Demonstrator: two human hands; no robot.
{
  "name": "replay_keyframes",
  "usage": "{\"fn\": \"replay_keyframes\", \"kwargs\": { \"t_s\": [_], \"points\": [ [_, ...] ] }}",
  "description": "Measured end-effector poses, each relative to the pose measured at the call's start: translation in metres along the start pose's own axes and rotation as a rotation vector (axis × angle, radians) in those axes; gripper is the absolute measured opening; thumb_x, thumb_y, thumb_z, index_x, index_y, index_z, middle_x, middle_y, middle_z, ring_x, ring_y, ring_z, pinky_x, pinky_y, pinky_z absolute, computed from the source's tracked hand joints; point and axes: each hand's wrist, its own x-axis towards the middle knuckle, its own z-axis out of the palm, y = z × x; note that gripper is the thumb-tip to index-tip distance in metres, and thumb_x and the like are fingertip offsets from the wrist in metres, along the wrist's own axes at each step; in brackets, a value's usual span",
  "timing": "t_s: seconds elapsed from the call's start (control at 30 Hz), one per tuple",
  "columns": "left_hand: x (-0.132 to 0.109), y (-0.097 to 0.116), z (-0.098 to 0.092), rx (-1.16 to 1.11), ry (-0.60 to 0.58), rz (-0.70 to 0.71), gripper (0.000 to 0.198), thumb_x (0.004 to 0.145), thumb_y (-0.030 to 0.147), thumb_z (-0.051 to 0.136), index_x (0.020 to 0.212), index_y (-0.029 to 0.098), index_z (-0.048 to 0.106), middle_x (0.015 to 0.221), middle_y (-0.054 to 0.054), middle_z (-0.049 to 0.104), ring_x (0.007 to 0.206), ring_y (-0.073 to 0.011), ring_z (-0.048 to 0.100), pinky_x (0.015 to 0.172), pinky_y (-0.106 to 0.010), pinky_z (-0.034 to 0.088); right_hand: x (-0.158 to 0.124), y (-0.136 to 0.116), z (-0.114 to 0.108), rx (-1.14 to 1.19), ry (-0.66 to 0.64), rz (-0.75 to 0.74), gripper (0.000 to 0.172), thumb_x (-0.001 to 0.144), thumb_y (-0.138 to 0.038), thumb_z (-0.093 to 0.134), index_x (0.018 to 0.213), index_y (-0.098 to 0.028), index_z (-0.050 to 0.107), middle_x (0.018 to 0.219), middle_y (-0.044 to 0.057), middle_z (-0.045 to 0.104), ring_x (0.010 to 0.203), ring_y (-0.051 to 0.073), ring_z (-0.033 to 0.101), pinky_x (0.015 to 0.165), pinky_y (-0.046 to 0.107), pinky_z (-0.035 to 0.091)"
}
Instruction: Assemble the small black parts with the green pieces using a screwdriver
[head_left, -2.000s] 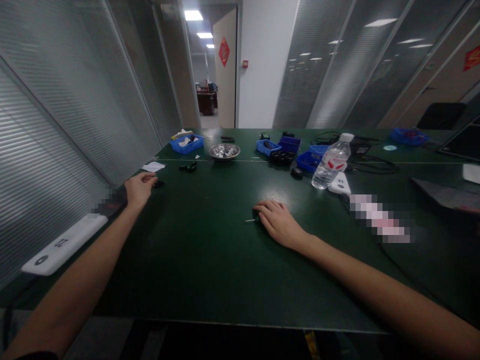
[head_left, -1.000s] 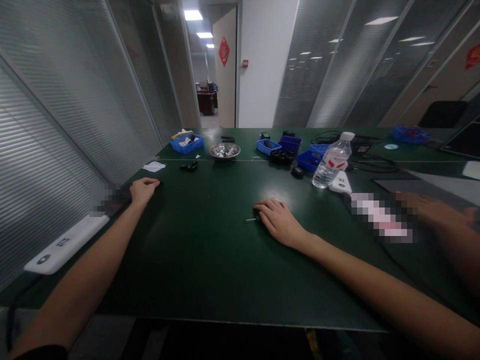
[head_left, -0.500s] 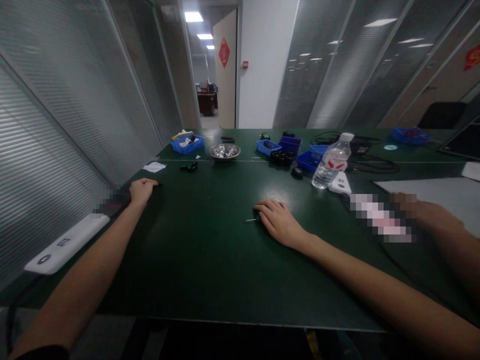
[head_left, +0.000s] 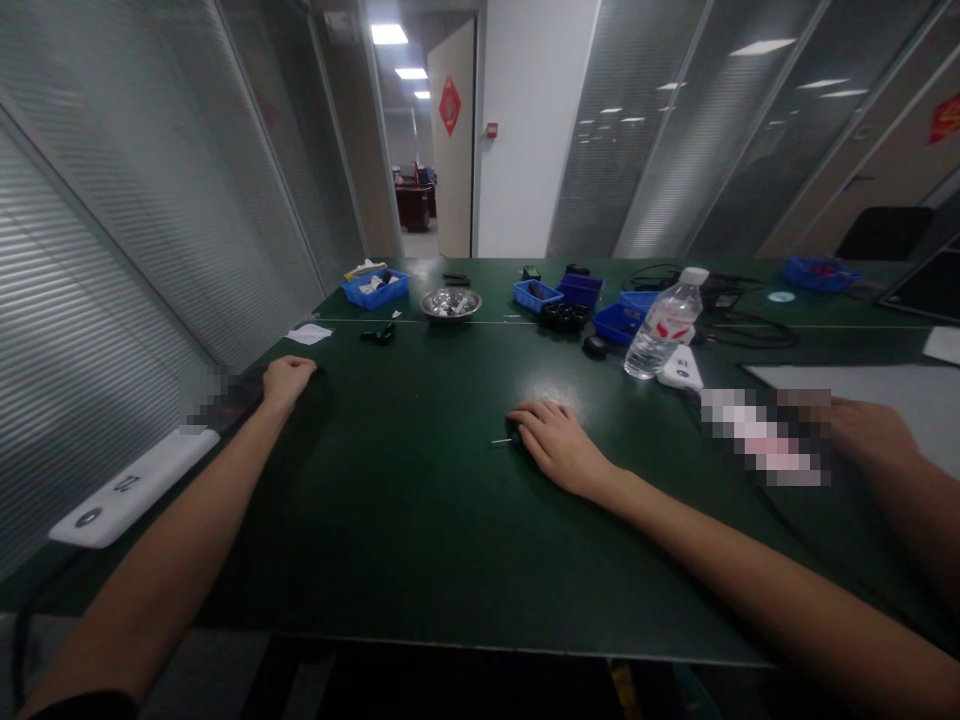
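Near the left edge of the green table (head_left: 390, 520), my left hand (head_left: 288, 380) is closed, its fingers curled under. A small dark tip shows just past its fingers, but what it belongs to is hidden. My right hand (head_left: 553, 440) rests palm down in the middle of the table, closed over a small screwdriver (head_left: 501, 441). The thin metal shaft points left from under the thumb, while most of the dark handle is covered by the hand.
Ahead are a metal bowl (head_left: 450, 305), a blue bin (head_left: 376, 290), a small black part (head_left: 379, 334) and more blue bins. On the right stands a water bottle (head_left: 666, 325); another person's hand (head_left: 874, 435) is beside it. White power banks lie left and right.
My left hand has turned slightly, its fingers tucked in closer. My right hand and the screwdriver have stayed in place. The other person's hand has shifted a little.
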Motion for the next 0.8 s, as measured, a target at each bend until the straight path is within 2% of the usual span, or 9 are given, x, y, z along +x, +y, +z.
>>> {"fn": "replay_keyframes", "kwargs": {
  "t_s": [0.17,0.37,0.53,0.8],
  "points": [
    [-0.001,0.003,-0.005,0.081,-0.081,0.07,0.017,0.073,0.027,0.075,0.085,0.015,0.08,0.091,-0.014,0.077,0.095,-0.0342,0.07,0.09,-0.042,0.053,0.0,-0.001,0.0,-0.002,0.002,0.0,0.039,0.108,-0.034,0.033,0.135,-0.023,0.059,0.133,0.013,0.061,0.121,0.029,0.054,0.102,0.048,0.041],
    [-0.012,0.007,-0.001,0.129,-0.116,0.256,0.021,0.082,0.024,0.07,0.1,0.02,0.08,0.1,-0.009,0.078,0.095,-0.0285,0.071,0.093,-0.036,0.052,0.0,-0.001,0.0,0.002,0.009,-0.002,0.038,0.108,-0.032,0.034,0.134,-0.022,0.059,0.132,0.013,0.061,0.121,0.028,0.054,0.103,0.048,0.041],
    [-0.021,0.013,-0.002,0.115,-0.031,0.356,0.028,0.085,0.024,0.069,0.112,0.019,0.076,0.112,-0.01,0.075,0.104,-0.0267,0.069,0.099,-0.033,0.05,0.001,0.0,0.001,0.0,0.009,-0.001,0.038,0.107,-0.032,0.034,0.135,-0.023,0.059,0.133,0.013,0.061,0.121,0.028,0.055,0.102,0.048,0.041],
    [-0.025,0.022,-0.004,0.038,0.034,0.351,0.024,0.086,0.028,0.07,0.106,0.019,0.079,0.11,-0.008,0.076,0.095,-0.0234,0.07,0.093,-0.029,0.053,0.001,-0.003,-0.002,-0.003,-0.001,0.002,0.038,0.107,-0.032,0.034,0.135,-0.022,0.058,0.132,0.013,0.061,0.121,0.029,0.055,0.102,0.048,0.041]
  ]
}}
